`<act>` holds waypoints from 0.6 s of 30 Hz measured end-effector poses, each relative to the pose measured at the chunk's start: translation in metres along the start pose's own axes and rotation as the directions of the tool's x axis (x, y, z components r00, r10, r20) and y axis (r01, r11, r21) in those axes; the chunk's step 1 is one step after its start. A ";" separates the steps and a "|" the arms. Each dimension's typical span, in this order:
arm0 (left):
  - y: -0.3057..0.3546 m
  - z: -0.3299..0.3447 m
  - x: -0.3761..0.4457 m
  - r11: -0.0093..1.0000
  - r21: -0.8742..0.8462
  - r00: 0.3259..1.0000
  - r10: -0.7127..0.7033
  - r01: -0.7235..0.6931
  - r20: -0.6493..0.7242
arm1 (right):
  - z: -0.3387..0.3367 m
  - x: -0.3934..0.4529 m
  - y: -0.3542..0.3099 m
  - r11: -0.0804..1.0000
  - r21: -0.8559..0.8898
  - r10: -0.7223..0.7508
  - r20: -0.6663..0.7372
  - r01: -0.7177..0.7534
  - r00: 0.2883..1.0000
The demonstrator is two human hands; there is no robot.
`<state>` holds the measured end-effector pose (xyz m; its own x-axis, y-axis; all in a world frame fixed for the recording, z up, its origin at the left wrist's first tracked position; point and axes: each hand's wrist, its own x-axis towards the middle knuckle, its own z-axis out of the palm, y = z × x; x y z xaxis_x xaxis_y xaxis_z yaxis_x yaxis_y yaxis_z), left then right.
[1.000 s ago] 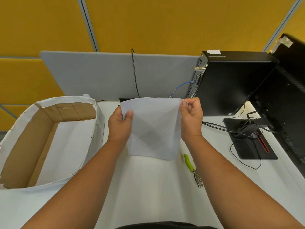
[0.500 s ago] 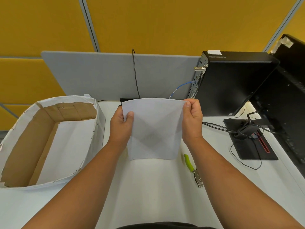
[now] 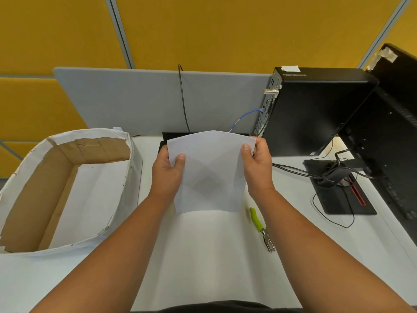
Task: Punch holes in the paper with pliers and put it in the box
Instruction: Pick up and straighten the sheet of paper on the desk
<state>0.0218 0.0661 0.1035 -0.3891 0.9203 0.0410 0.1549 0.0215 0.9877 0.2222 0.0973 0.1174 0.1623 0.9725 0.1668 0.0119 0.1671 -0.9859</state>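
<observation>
The person holds the paper (image 3: 209,172) up in the middle of the white table (image 3: 225,256). The left hand (image 3: 167,175) pinches its left edge, thumb on the front. The right hand (image 3: 257,166) pinches the right edge the same way. The pliers (image 3: 261,229) lie at 4 o'clock from the paper. The box (image 3: 67,188) sits at 9 o'clock, open on top.

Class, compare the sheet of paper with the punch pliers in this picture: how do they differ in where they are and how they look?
The paper is held up off the table, pinched at its upper corners by the left hand and right hand; the pliers lie untouched on the table. The paper is broad, thin and white; the pliers are narrow, with a green handle and metal jaws. Both are in front of the person.
</observation>
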 end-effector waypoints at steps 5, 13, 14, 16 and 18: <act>-0.007 -0.001 -0.008 0.998 0.061 0.999 -0.010 0.008 0.036 | -0.004 -0.007 0.010 0.995 -0.072 0.069 0.006 -0.069 0.998; -0.008 -0.003 -0.006 0.979 0.200 0.999 -0.036 0.033 0.013 | -0.023 0.005 0.042 0.938 -0.289 0.188 -0.036 -0.190 0.982; -0.014 -0.002 -0.009 0.966 0.251 0.997 -0.073 0.066 0.021 | -0.026 0.003 0.051 0.915 -0.333 0.227 -0.036 -0.226 0.973; -0.028 0.001 -0.015 0.937 0.328 0.989 -0.140 0.119 0.040 | -0.034 -0.005 0.071 0.876 -0.397 0.295 -0.013 -0.276 0.955; -0.042 0.002 -0.021 0.916 0.365 0.979 -0.198 0.164 0.055 | -0.043 -0.016 0.084 0.842 -0.439 0.344 -0.013 -0.314 0.939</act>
<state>0.0255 0.0465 0.0612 -0.3614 0.9180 -0.1633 0.4094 0.3136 0.8568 0.2629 0.0891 0.0315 0.1690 0.9686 -0.1822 0.3927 -0.2358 -0.8890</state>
